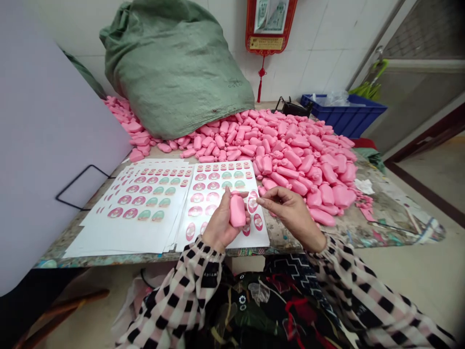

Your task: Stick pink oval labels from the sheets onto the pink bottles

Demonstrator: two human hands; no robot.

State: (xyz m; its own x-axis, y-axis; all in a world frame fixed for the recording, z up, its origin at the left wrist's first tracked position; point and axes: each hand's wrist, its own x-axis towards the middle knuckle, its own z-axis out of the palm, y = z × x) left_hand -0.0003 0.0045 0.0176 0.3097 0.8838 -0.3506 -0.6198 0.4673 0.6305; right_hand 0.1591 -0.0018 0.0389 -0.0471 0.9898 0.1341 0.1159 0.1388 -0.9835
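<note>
My left hand [220, 224] is closed around a small pink plastic bottle [237, 210], held upright over the near table edge. My right hand [288, 209] sits just to the right of it, fingers pinched together at the tips; what they pinch, perhaps a sticker, is too small to make out. Beneath both hands lies a white sticker sheet [214, 194] with oval pink and green labels, several peeled off. A stack of more sticker sheets [141, 203] lies to its left.
A big heap of pink bottles [290, 150] covers the table's far and right side. A bulging green sack [174, 63] stands at the back. A blue crate [345, 114] sits behind right. A grey board [43, 145] leans at left. The table edge [145, 259] runs along the front.
</note>
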